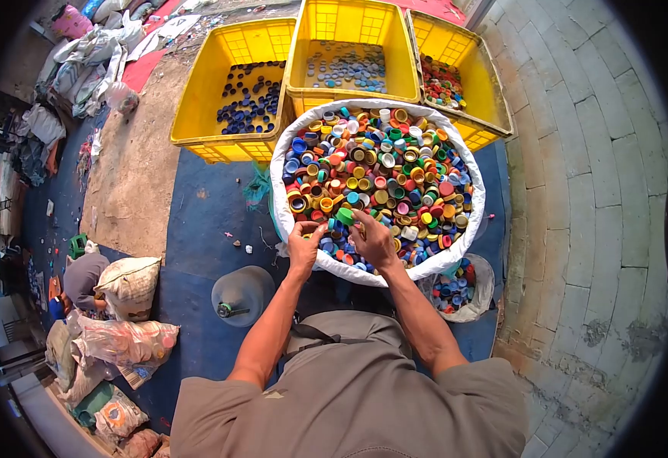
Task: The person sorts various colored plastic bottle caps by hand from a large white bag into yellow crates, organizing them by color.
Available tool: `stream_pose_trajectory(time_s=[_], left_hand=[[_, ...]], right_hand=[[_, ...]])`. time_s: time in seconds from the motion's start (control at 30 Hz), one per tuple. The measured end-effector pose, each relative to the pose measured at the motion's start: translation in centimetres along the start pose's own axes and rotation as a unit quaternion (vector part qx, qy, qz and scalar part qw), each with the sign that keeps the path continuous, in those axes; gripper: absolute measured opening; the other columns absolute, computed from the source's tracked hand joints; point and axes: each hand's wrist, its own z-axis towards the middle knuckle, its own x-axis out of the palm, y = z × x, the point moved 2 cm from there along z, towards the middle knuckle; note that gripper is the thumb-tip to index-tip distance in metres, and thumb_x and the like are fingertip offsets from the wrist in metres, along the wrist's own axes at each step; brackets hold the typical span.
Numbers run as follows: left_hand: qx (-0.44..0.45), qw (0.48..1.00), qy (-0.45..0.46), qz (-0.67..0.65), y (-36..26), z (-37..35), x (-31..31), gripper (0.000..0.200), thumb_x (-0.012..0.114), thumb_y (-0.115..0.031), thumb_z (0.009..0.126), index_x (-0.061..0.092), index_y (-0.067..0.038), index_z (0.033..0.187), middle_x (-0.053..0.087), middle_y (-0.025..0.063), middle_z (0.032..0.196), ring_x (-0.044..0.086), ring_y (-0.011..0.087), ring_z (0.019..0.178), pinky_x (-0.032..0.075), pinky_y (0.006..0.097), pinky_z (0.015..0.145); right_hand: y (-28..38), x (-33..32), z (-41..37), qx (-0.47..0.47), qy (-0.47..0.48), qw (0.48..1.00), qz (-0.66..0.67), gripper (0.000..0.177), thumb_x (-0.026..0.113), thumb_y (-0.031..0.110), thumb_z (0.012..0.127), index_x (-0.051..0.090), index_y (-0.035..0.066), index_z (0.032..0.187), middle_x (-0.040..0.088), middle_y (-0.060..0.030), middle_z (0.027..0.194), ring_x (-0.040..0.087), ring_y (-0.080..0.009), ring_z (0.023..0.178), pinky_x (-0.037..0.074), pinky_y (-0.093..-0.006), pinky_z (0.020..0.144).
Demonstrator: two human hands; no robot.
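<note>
A large white sack [473, 172] with a rolled rim stands in front of me, heaped with bottle caps [384, 164] of many colours. Over its near edge, my right hand [376, 243] pinches a bright green bottle cap [345, 216] between thumb and fingers. Just to its left is my left hand [303, 246], with thumb and fingertips drawn together above the caps. A small teal cap lies close to those fingertips, but whether they grip it I cannot make out.
Behind the sack stand three yellow crates: the left crate [185, 114] with dark blue caps, the middle crate [353, 19] with light blue, the right crate [494, 99] with mixed ones. A smaller bag [483, 294] of caps, a large clear jug [246, 294] and a stone wall [593, 175] flank me. Another person [86, 281] crouches left.
</note>
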Motion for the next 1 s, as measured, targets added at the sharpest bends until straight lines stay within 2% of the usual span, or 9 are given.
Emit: stream_pose_trajectory(time_s=[0.1, 0.13, 0.27, 0.4, 0.63, 0.73, 0.8, 0.87, 1.0], left_hand=[[0.115, 0.984, 0.0, 0.138, -0.9, 0.1, 1.2, 0.021, 0.071, -0.012, 0.079, 0.061, -0.001, 0.094, 0.067, 0.0095, 0.086, 0.065, 0.0208, 0.078, 0.05, 0.031, 0.073], [0.157, 0.973, 0.004, 0.168, -0.9, 0.2, 1.6, 0.021, 0.071, -0.01, 0.079, 0.061, -0.002, 0.095, 0.067, 0.0108, 0.086, 0.066, 0.0225, 0.078, 0.05, 0.0317, 0.073], [0.276, 0.914, 0.057, 0.292, 0.4, 1.6, 3.5, 0.021, 0.07, -0.008, 0.076, 0.063, -0.004, 0.095, 0.064, 0.0139, 0.094, 0.065, 0.0306, 0.084, 0.052, 0.0381, 0.075], [0.234, 0.871, 0.093, 0.421, 0.6, 3.3, 4.2, 0.022, 0.072, -0.011, 0.075, 0.066, -0.012, 0.096, 0.052, 0.0122, 0.101, 0.063, 0.0317, 0.083, 0.052, 0.0406, 0.072], [0.208, 0.838, 0.146, 0.483, 0.7, 4.4, 4.1, 0.026, 0.072, -0.014, 0.074, 0.064, -0.015, 0.099, 0.055, 0.0152, 0.095, 0.061, 0.0356, 0.087, 0.05, 0.0452, 0.073], [0.253, 0.861, 0.14, 0.418, 0.5, 4.3, 4.0, 0.027, 0.075, -0.015, 0.073, 0.063, -0.008, 0.096, 0.058, 0.0113, 0.084, 0.063, 0.0303, 0.075, 0.051, 0.0405, 0.067], [0.081, 0.953, 0.191, 0.223, 0.3, 4.5, 4.3, 0.02, 0.075, -0.016, 0.077, 0.062, -0.007, 0.089, 0.055, 0.0038, 0.075, 0.057, 0.0201, 0.063, 0.047, 0.033, 0.057], [-0.089, 0.973, 0.21, 0.018, -0.3, 4.0, 4.4, 0.017, 0.073, -0.017, 0.081, 0.061, -0.006, 0.086, 0.051, -0.0024, 0.068, 0.049, 0.0111, 0.054, 0.041, 0.0261, 0.049], [-0.289, 0.865, 0.208, -0.354, -1.3, 2.6, 4.8, 0.014, 0.07, -0.021, 0.085, 0.061, -0.012, 0.09, 0.044, -0.0077, 0.061, 0.03, 0.0027, 0.045, 0.022, 0.0188, 0.039]], right_hand=[[-0.2, -2.5, -2.3, 0.006, -0.094, 0.995, 0.025, 0.049, 0.07, -0.001, 0.077, 0.048, 0.003, 0.121, 0.067, -0.0153, 0.099, 0.064, -0.0254, 0.063, 0.051, -0.0338, 0.056], [-0.3, -3.2, -3.3, 0.075, -0.108, 0.991, 0.028, 0.05, 0.069, -0.003, 0.077, 0.047, 0.002, 0.122, 0.067, -0.0136, 0.099, 0.061, -0.0162, 0.059, 0.049, -0.027, 0.053], [-1.2, -5.5, -6.0, 0.238, -0.184, 0.947, 0.116, 0.057, 0.071, -0.001, 0.076, 0.043, 0.0, 0.126, 0.065, -0.0114, 0.1, 0.058, -0.0073, 0.06, 0.046, -0.0202, 0.053], [-1.4, -6.3, -7.7, 0.254, -0.193, 0.941, 0.114, 0.057, 0.071, 0.0, 0.077, 0.042, 0.0, 0.126, 0.063, -0.0119, 0.099, 0.059, -0.0083, 0.066, 0.048, -0.0207, 0.055], [-1.6, -6.2, -9.0, 0.275, -0.178, 0.935, 0.135, 0.058, 0.071, 0.0, 0.077, 0.041, -0.001, 0.127, 0.062, -0.0127, 0.1, 0.06, -0.0113, 0.075, 0.049, -0.0212, 0.057], [-1.8, -6.0, -8.7, 0.272, -0.189, 0.93, 0.158, 0.059, 0.071, 0.0, 0.077, 0.04, -0.001, 0.128, 0.061, -0.0131, 0.101, 0.06, -0.0123, 0.078, 0.049, -0.0208, 0.057], [-1.9, -6.0, -8.4, 0.291, -0.195, 0.917, 0.193, 0.059, 0.071, 0.0, 0.078, 0.039, -0.001, 0.128, 0.06, -0.0133, 0.102, 0.06, -0.0122, 0.077, 0.049, -0.0205, 0.056], [-1.9, -6.1, -8.2, 0.326, -0.193, 0.895, 0.235, 0.06, 0.07, 0.0, 0.078, 0.038, 0.0, 0.129, 0.059, -0.0133, 0.102, 0.06, -0.0113, 0.073, 0.049, -0.0201, 0.055], [-0.6, -6.9, -6.7, 0.387, -0.209, 0.838, 0.322, 0.06, 0.07, 0.001, 0.079, 0.037, 0.001, 0.129, 0.058, -0.0131, 0.101, 0.056, -0.0086, 0.065, 0.046, -0.0187, 0.051]])
